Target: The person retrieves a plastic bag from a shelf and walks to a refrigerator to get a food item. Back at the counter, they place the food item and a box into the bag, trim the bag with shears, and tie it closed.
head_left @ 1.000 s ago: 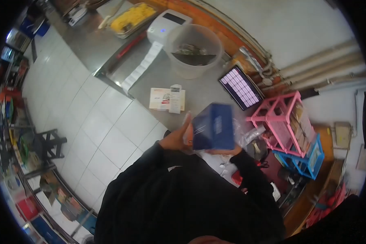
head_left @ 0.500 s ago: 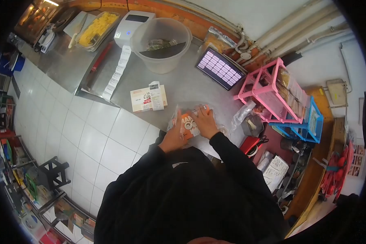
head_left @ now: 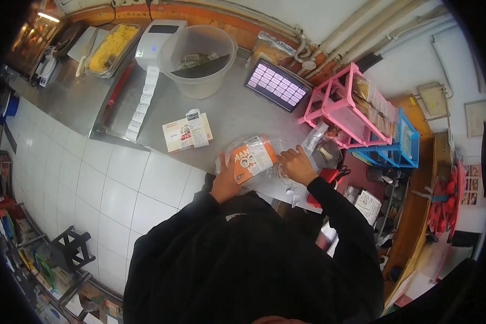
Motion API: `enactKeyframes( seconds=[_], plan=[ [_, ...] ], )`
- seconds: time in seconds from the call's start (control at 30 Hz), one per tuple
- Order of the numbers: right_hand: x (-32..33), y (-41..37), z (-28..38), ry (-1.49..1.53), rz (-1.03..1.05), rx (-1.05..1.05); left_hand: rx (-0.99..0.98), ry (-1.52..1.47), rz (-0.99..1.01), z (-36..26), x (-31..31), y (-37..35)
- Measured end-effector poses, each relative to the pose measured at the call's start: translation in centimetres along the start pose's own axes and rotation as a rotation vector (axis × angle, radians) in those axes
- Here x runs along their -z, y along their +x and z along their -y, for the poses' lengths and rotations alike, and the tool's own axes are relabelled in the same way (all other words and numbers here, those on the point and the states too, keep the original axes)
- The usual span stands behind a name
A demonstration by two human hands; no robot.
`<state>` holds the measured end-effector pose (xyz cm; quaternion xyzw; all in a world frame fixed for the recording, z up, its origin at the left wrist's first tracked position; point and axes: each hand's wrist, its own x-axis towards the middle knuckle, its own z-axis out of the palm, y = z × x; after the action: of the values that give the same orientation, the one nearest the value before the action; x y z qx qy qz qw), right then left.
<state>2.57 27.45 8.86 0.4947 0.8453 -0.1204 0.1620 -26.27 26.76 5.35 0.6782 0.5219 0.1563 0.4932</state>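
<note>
Head view, right hand (head_left: 298, 166) moved aside, orange box (head_left: 254, 160) more visible

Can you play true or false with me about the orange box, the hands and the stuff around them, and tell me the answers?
1. The left hand holds the orange box. True.
2. The screen is blank. False: the screen shows a grid of pale tiles.
3. A paper strip runs from the white printer. True.
4. The right hand is inside the big tub. False: the right hand is beside the orange box.
5. Yellow food lies in a clear tray. True.
</note>
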Motion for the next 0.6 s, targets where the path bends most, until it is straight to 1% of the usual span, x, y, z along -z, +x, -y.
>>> enactKeyframes(
  seconds=[0.1, 0.17, 0.2, 0.23, 0.27, 0.3, 0.4, 0.5, 0.6],
  plan=[
    [0.8, -1.3, 1.3, -0.033, -0.444, -0.158, -0.056, 0.138, 0.052, -0.5, 0.5, -0.8],
    [1.0, -0.2, 2.9, 0.108, -0.694, -0.443, -0.009, 0.102, 0.093, -0.3, 0.5, -0.8],
    [0.4, 0.2, 2.9, 0.193, -0.683, -0.546, 0.014, 0.086, 0.114, -0.2, 0.5, -0.8],
    [-0.2, 0.5, 2.8, 0.276, -0.674, -0.651, -0.004, 0.073, 0.080, 0.2, 0.2, -0.6],
    [-2.4, 1.2, 2.0, 0.371, -0.528, -0.710, -0.023, 0.062, 0.044, 0.7, -0.4, -0.3],
    [-3.1, 1.7, 1.6, 0.466, -0.383, -0.763, -0.044, 0.051, 0.005, 1.3, -0.8, 0.2],
    [-3.5, 1.8, 1.4, 0.754, -0.451, -0.713, -0.169, 0.086, -0.007, 2.4, -0.7, 1.7],
    [-1.7, 0.3, 1.8, 1.042, -0.490, -0.772, -0.183, 0.141, 0.015, 1.6, 0.2, 1.2],
    [-2.2, -0.4, 2.2, 0.786, -0.873, -0.588, -0.127, 0.375, 0.105, 1.1, 2.0, -0.3]
  ],
)
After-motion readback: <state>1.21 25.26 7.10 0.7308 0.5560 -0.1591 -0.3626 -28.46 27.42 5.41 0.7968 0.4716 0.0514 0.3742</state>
